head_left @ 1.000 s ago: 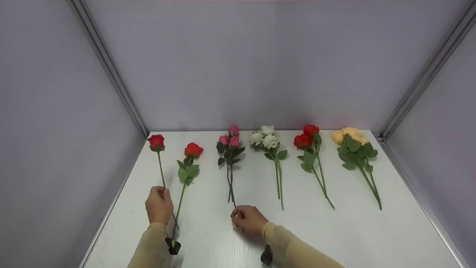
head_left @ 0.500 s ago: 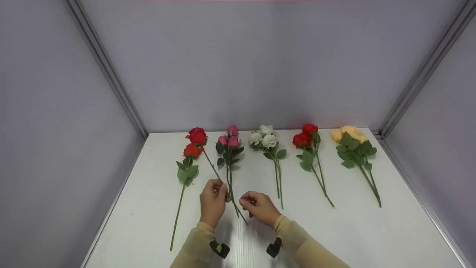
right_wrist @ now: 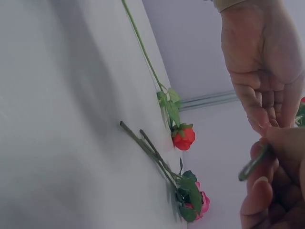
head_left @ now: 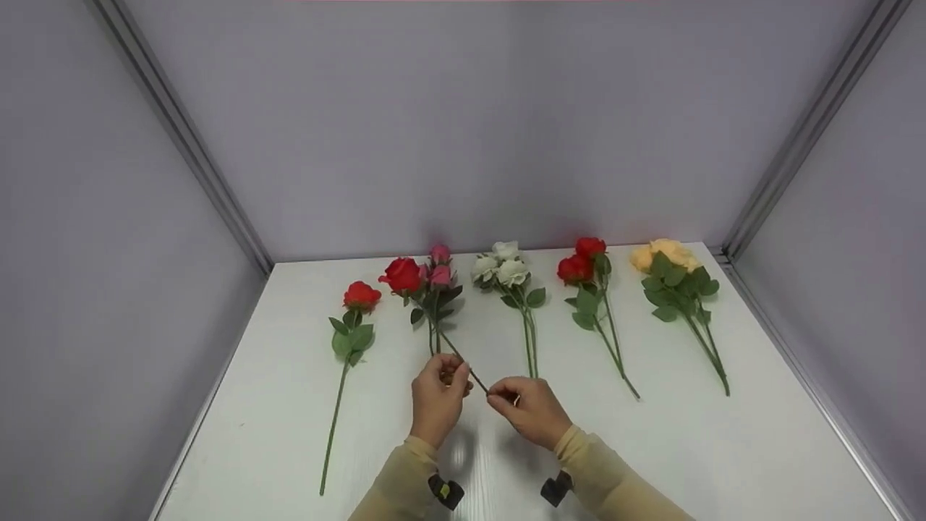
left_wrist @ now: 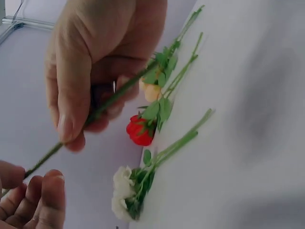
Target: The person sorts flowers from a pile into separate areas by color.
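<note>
We pinch the thin green stem of the red rose (head_left: 403, 275) with both hands: left hand (head_left: 437, 399) mid-stem, right hand (head_left: 530, 409) at its lower end. Its rounded bloom hangs above the smooth white table (head_left: 673, 449), overlapping the pink roses (head_left: 439, 275).

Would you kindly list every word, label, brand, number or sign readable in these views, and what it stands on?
None: no readable text shows in any view.
The flowers, the white table and the walls carry no writing.
The black wrist mounts show only a small yellowish mark, too small to read.
</note>
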Available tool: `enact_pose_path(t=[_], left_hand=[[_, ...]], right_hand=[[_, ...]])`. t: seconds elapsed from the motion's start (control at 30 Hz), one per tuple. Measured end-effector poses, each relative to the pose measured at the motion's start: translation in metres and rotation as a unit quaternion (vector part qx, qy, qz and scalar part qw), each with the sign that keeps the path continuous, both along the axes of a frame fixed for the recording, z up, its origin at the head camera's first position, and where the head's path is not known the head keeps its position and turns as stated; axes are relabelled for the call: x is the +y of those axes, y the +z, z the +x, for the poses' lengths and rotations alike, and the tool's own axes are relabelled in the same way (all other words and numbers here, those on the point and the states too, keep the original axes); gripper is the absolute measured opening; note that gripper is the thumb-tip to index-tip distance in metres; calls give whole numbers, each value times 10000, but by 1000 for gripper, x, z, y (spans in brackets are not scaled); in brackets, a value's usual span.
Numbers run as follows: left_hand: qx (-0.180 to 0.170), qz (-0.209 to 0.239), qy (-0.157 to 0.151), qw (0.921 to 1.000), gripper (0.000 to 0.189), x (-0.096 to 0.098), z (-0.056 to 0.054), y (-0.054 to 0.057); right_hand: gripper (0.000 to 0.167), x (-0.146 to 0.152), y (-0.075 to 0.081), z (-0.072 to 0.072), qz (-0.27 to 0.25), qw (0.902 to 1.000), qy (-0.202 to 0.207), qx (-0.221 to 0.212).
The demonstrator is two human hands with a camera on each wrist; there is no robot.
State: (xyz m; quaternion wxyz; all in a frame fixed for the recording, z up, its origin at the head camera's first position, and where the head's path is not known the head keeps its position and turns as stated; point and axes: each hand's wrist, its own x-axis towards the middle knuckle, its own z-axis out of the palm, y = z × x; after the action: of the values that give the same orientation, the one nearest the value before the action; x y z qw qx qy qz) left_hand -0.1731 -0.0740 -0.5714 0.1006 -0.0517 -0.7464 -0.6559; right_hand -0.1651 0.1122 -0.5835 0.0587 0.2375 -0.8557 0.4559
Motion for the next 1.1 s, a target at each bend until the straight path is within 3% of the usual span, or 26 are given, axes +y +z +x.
enact_pose_path(t=[0.1, 0.17, 0.23, 0.33, 0.43, 0.53, 0.63, 0.8, 0.97, 1.1], left_hand=[[306, -736, 155, 9967, 6, -19, -3, -4], [489, -1369, 420, 9885, 7, -39, -6, -7], [663, -2082, 791, 9726, 9, -63, -9, -14], [765, -3123, 1362, 9370, 14, -104, -12, -28], [431, -3787, 1766, 9075, 18, -145, -10, -45], [-250, -4118, 1920, 8905, 24, -179, -6, -60], [-955, -4325, 1835, 8776, 30, -201, -1, -73], [-1516, -4367, 1758, 8691, 34, -216, 5, -87], [-1595, -4127, 1645, 8816, 36, -212, 6, -93], [-1736, -3917, 1632, 8887, 36, -208, 5, -98]], right_hand=[[7, 13, -1, -3, 28, 9993, -253, 285], [7, 25, 0, -6, 69, 9977, -500, 449], [7, 40, 2, -11, 87, 9957, -783, 490], [6, 65, 3, -19, 134, 9906, -1277, 474], [7, 92, 4, -28, 182, 9838, -1756, 319], [10, 118, 4, -38, 267, 9748, -2208, 171], [12, 141, 2, -49, 406, 9644, -2613, 96], [14, 168, -4, -67, 772, 9477, -3093, 119], [16, 182, -12, -78, 996, 9341, -3427, -110], [19, 184, -21, -82, 1083, 9292, -3503, -453]])
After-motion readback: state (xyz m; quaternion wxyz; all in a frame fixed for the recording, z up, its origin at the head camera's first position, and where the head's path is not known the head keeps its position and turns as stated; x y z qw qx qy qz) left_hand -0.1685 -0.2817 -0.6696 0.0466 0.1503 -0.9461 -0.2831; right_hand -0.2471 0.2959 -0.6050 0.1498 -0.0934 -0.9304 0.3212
